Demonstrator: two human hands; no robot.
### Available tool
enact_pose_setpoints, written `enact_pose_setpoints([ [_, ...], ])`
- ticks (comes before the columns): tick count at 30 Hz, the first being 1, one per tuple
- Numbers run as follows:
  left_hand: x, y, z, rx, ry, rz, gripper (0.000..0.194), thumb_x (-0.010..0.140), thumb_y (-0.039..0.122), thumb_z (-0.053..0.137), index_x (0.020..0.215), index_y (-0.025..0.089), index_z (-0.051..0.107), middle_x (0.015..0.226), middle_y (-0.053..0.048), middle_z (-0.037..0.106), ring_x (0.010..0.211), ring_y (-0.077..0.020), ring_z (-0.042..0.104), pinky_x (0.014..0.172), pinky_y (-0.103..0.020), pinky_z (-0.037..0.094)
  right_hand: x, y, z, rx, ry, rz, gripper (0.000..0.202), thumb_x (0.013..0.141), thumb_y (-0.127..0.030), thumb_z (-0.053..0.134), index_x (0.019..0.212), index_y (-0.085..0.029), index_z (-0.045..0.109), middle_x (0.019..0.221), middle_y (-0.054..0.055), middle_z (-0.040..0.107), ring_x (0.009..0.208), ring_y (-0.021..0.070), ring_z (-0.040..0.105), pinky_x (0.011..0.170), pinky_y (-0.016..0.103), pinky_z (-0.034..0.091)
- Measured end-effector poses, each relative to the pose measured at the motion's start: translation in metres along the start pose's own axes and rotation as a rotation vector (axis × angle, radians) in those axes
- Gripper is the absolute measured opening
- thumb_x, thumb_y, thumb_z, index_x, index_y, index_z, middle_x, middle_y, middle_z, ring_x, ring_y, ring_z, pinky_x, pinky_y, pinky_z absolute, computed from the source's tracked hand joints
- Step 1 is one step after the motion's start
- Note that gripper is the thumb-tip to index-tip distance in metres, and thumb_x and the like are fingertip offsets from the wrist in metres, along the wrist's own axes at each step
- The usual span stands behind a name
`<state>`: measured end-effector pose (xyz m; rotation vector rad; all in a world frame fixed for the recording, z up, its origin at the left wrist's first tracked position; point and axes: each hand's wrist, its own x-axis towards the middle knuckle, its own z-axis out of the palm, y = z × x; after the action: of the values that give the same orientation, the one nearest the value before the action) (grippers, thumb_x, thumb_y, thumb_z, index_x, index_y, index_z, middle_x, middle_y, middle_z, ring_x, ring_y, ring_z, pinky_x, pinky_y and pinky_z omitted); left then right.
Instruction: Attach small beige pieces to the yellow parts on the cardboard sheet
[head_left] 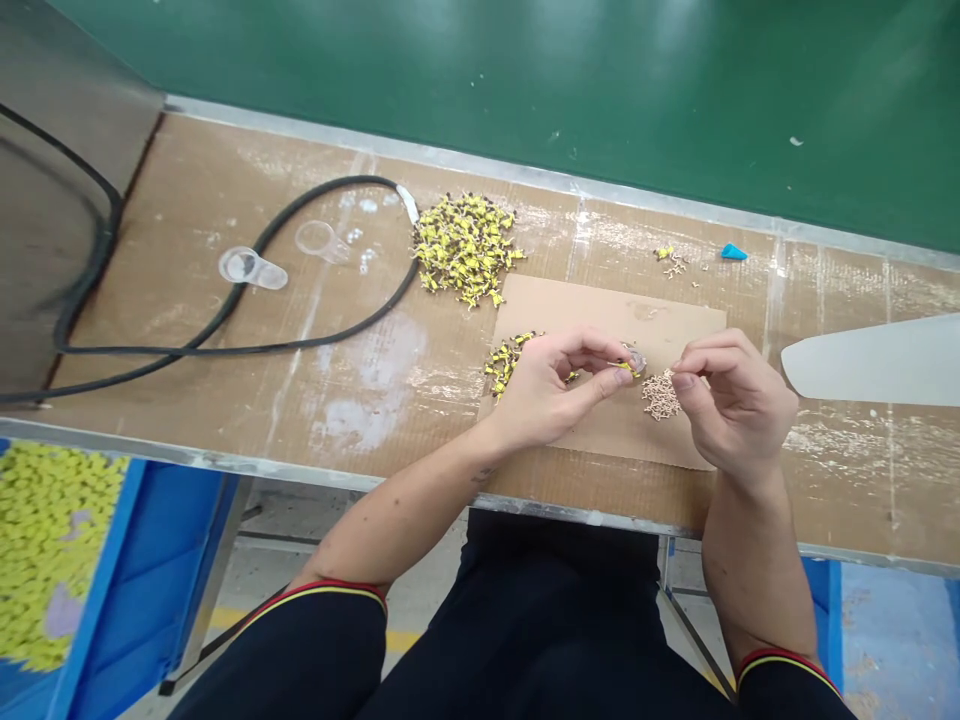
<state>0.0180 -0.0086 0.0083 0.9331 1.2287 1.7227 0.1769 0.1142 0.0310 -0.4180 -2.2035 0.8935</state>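
Between thumb and fingertips, my left hand (551,385) pinches a small yellow figure (628,369), its detail too small to make out. My right hand (739,400) is closed in a pinch just right of it; whatever lies between those fingertips is tiny and partly hidden. Below and between the hands, a small heap of pale beige pieces (660,398) rests on a cardboard sheet (615,305). Behind my left hand sits a small pile of yellow and dark figures (504,365), partly covered by the hand.
A larger pile of yellow figures (466,245) lies farther back, beside a looped black cable (315,343). Two clear plastic scoops (255,268) are at left. A blue cone-shaped piece (733,252) and a white panel (877,360) are at right. A blue bin (142,570) holds yellow pieces below.
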Motion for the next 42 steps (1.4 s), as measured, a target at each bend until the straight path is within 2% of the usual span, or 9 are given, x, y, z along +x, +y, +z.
enact_pose_setpoints([
  [8, -0.002, 0.0, 0.001, -0.09, -0.045, -0.05, 0.016, 0.088, 0.028, 0.082, 0.097, 0.016, 0.078, 0.097, -0.007, 0.081, 0.089, -0.0167, 0.079, 0.088, -0.03, 0.067, -0.001, -0.003, 0.005, 0.073, -0.031, -0.045, 0.01, 0.093, -0.015, 0.065, 0.094, -0.025, 0.066, 0.083, 0.002, 0.066, 0.07, 0.0162, 0.06, 0.059, 0.032, 0.049],
  [12, -0.003, 0.001, 0.002, -0.092, -0.047, -0.07, 0.014, 0.089, 0.027, 0.081, 0.097, 0.016, 0.079, 0.096, -0.007, 0.081, 0.088, -0.0159, 0.079, 0.086, -0.028, 0.067, -0.002, -0.004, 0.007, 0.072, -0.028, -0.038, 0.009, 0.093, -0.016, 0.063, 0.093, -0.025, 0.064, 0.084, 0.002, 0.066, 0.072, 0.0171, 0.062, 0.061, 0.033, 0.052],
  [20, -0.004, -0.002, 0.003, -0.089, -0.082, 0.012, 0.01, 0.089, 0.025, 0.08, 0.092, 0.016, 0.076, 0.097, -0.008, 0.08, 0.092, -0.0167, 0.078, 0.085, -0.028, 0.067, -0.005, -0.005, 0.017, 0.114, -0.023, -0.041, 0.011, 0.094, -0.015, 0.057, 0.089, -0.025, 0.058, 0.089, 0.002, 0.064, 0.082, 0.0186, 0.065, 0.071, 0.037, 0.056],
  [28, -0.003, -0.001, 0.003, -0.068, -0.092, 0.065, 0.004, 0.091, 0.021, 0.078, 0.091, 0.017, 0.076, 0.096, -0.007, 0.08, 0.094, -0.0151, 0.077, 0.088, -0.026, 0.064, -0.003, -0.008, 0.021, 0.1, -0.011, -0.06, 0.011, 0.092, -0.014, 0.057, 0.088, -0.025, 0.057, 0.087, 0.002, 0.064, 0.08, 0.0175, 0.065, 0.07, 0.035, 0.055],
  [38, -0.004, -0.002, 0.003, -0.014, -0.092, 0.069, 0.01, 0.092, 0.027, 0.078, 0.089, 0.018, 0.075, 0.097, -0.007, 0.079, 0.096, -0.0169, 0.077, 0.089, -0.029, 0.063, -0.002, -0.01, 0.022, 0.057, -0.003, -0.048, 0.011, 0.091, -0.016, 0.057, 0.086, -0.025, 0.057, 0.084, 0.002, 0.065, 0.075, 0.0176, 0.064, 0.065, 0.034, 0.054],
  [42, -0.005, 0.0, 0.003, 0.076, -0.071, 0.137, 0.006, 0.092, 0.022, 0.075, 0.09, 0.017, 0.074, 0.096, -0.007, 0.079, 0.094, -0.017, 0.077, 0.086, -0.028, 0.063, -0.002, -0.009, 0.022, 0.046, -0.008, -0.052, 0.01, 0.092, -0.016, 0.058, 0.088, -0.025, 0.057, 0.086, 0.002, 0.065, 0.075, 0.017, 0.063, 0.064, 0.033, 0.054],
])
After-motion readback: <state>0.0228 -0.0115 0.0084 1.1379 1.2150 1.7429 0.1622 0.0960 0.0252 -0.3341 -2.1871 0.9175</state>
